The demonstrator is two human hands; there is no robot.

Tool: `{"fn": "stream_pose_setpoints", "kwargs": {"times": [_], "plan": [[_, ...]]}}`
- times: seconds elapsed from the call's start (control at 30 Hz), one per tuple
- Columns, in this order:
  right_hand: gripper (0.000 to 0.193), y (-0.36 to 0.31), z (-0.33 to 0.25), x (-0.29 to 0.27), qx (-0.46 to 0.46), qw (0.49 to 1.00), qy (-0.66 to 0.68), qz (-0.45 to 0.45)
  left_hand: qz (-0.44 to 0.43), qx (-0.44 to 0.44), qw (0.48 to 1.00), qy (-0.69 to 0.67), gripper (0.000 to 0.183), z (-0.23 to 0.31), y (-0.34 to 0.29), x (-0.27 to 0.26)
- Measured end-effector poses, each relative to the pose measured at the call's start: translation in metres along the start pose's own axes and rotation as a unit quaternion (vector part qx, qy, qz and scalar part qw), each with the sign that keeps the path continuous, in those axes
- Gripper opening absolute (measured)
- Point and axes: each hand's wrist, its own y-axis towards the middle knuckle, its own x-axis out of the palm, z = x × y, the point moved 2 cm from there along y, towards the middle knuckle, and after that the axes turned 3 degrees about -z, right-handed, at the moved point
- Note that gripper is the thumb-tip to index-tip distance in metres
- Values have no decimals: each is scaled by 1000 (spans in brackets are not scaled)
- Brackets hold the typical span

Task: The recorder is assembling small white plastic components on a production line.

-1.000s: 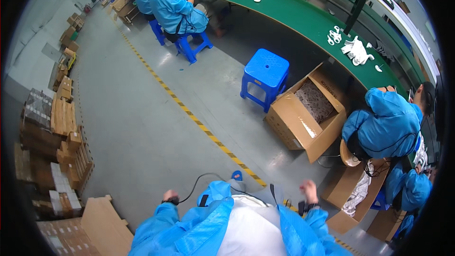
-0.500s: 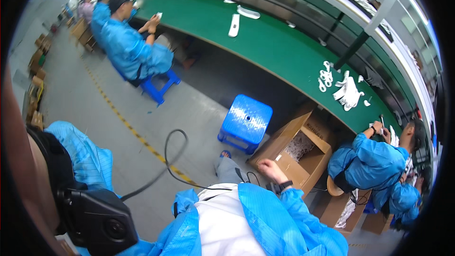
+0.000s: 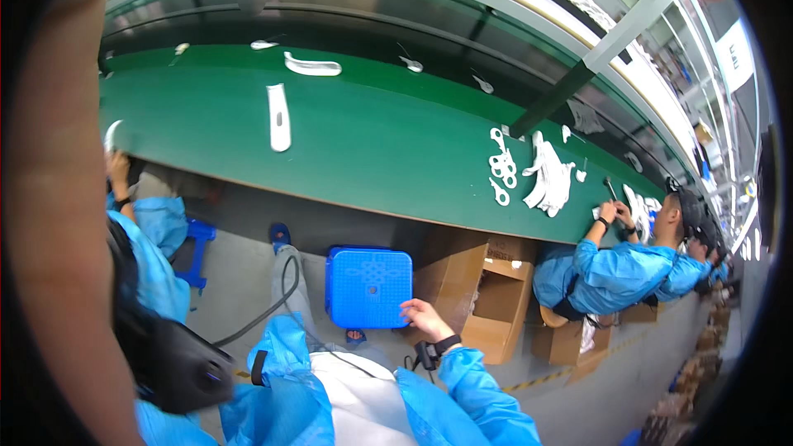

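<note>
My right hand (image 3: 425, 319) hangs in front of me with its fingers loosely bent and apart, holding nothing. In the picture it overlaps the right edge of a blue plastic stool (image 3: 369, 287); I cannot tell whether it touches. A black wristband with a small device sits on that wrist. Very close to the camera, my left hand (image 3: 62, 157) is raised and blurred along the left side, its fingers hidden. A black camera device (image 3: 186, 367) is strapped at its wrist. Beyond the stool, a long white shell part (image 3: 280, 118) and a curved white part (image 3: 312, 65) lie on the green bench (image 3: 380, 140).
White ring-ended parts (image 3: 500, 167) and a pile of white handles (image 3: 547, 177) lie on the bench near a slanted post (image 3: 553, 99). Open cardboard boxes (image 3: 496, 314) stand below. A co-worker (image 3: 607, 277) sits at right, another (image 3: 153, 256) at left. A cable (image 3: 273, 322) loops before me.
My view has swung so the bench, stool and boxes shift left, and the bench fills more of the picture. I stand nearer the stool. My right hand's fingers have loosened from a curl.
</note>
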Motion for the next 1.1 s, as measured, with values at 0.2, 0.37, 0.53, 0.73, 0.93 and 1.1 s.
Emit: {"fn": "stream_pose_setpoints", "kwargs": {"times": [0.2,0.37,0.53,0.73,0.93,1.1], "plan": [[60,107,168,-9,-28,986,-27,161,-185,-41,956,-223,80,-256,192,120],[115,182,164,-5,141,938,-88,303,-261,-206,940,78,43,-480,124,98],[121,207,228,-33,185,925,-98,318,-433,59,862,256,58,-544,202,197],[121,235,161,58,258,910,-166,279,-445,-33,717,536,56,-641,255,250],[124,239,151,147,227,928,-62,290,-414,136,704,561,24,-627,262,245],[92,191,139,140,238,915,-129,299,-364,132,890,241,29,-468,184,230]]}}
